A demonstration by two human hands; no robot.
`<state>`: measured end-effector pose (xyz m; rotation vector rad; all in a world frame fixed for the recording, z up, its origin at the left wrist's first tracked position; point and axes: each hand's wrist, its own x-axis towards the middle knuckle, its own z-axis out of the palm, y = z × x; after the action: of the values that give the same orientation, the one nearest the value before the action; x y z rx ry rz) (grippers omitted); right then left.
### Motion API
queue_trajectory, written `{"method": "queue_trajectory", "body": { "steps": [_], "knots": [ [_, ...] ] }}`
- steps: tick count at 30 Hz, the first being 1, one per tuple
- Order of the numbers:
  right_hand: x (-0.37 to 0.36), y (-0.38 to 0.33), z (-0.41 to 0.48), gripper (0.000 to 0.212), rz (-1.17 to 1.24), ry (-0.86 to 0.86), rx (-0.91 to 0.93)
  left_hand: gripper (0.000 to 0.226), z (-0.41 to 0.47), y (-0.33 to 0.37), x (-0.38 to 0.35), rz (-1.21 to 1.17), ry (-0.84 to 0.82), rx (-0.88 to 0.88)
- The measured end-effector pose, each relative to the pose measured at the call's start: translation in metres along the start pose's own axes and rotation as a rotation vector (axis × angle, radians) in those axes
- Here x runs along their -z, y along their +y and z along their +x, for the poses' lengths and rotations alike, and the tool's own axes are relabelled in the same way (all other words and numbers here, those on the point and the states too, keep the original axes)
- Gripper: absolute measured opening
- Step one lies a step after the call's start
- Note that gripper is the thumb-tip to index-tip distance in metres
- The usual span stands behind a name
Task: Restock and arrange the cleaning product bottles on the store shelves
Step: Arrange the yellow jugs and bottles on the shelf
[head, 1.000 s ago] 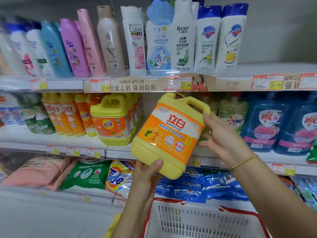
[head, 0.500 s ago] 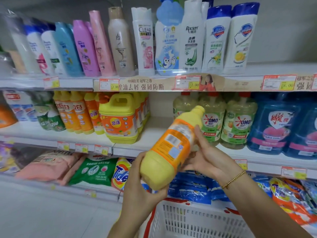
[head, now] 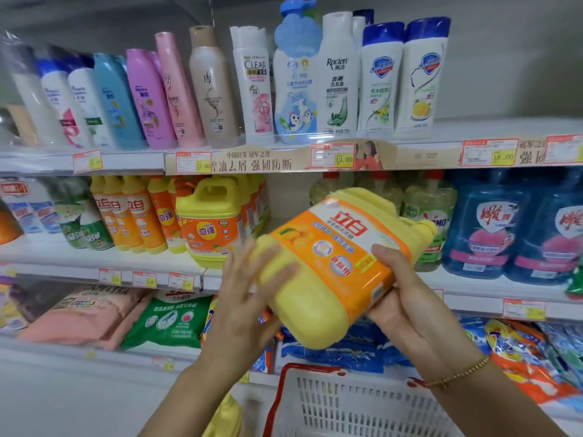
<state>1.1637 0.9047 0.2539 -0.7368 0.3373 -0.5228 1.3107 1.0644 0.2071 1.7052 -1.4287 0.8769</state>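
A big yellow detergent jug [head: 328, 266] with an orange label lies tilted in front of the middle shelf [head: 104, 263], its cap end up and to the right. My right hand [head: 407, 298] grips its lower right side, thumb curled over the label edge. My left hand [head: 249, 298] touches the jug's base end with straight, spread fingers, somewhat blurred. A matching yellow handled jug [head: 211, 225] stands on the middle shelf, with a gap on the shelf to its right.
Shampoo bottles [head: 255, 86] line the top shelf. On the middle shelf stand orange bottles [head: 132, 216], green OMO bottles [head: 432, 222] and blue jugs [head: 492, 228]. Detergent bags [head: 167, 320] lie below. A white basket with red rim [head: 347, 402] sits under my hands.
The jug has turned from showing its narrow side to showing its front label, and tilted flatter. My left hand has slid from cupping the base to its left side.
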Motion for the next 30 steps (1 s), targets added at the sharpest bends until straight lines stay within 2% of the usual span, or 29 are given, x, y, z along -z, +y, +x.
{"method": "queue_trajectory", "body": {
  "steps": [2,4,7,10,12,13,17,20,22,24,26,28,30],
  "knots": [
    [-0.004,-0.005,-0.004,0.052,0.065,-0.017,0.015,0.089,0.013,0.016,0.012,-0.347,0.133,0.423],
    [-0.004,-0.013,-0.004,0.055,0.101,-0.027,0.004,0.088,0.024,0.032,0.02,-0.793,0.196,0.693],
    [-0.004,-0.025,-0.003,0.069,0.105,-0.007,-0.028,0.061,0.035,0.048,0.029,-1.119,0.102,0.784],
    [0.003,-0.034,-0.006,0.085,0.13,0.007,0.002,0.048,0.041,0.057,0.039,-1.288,-0.013,0.844],
    [0.009,-0.039,-0.01,0.102,0.155,-0.003,0.034,0.045,0.045,0.059,0.047,-1.304,-0.095,0.866],
    [0.012,-0.04,-0.012,0.104,0.149,-0.012,0.052,0.046,0.047,0.058,0.049,-1.293,-0.133,0.881],
    [0.031,-0.042,-0.019,0.063,0.121,-0.009,0.166,0.043,0.053,0.062,0.051,-1.183,-0.329,0.906],
    [0.045,-0.043,-0.024,0.058,0.025,-0.019,0.26,0.041,0.057,0.068,0.048,-1.1,-0.447,0.922],
    [0.053,-0.045,-0.029,0.057,-0.071,-0.006,0.322,0.057,0.061,0.071,0.047,-1.011,-0.509,0.917],
    [0.059,-0.049,-0.031,0.063,-0.122,-0.019,0.395,0.082,0.072,0.074,0.047,-0.813,-0.6,0.842],
    [0.06,-0.052,-0.032,0.065,-0.163,-0.053,0.45,0.094,0.091,0.079,0.043,-0.656,-0.629,0.759],
    [0.056,-0.05,-0.034,0.068,-0.239,-0.092,0.448,0.091,0.113,0.084,0.036,-0.69,-0.609,0.749],
    [0.052,-0.043,-0.033,0.081,-0.291,-0.142,0.397,0.069,0.132,0.084,0.029,-0.75,-0.614,0.718]
  ]
}}
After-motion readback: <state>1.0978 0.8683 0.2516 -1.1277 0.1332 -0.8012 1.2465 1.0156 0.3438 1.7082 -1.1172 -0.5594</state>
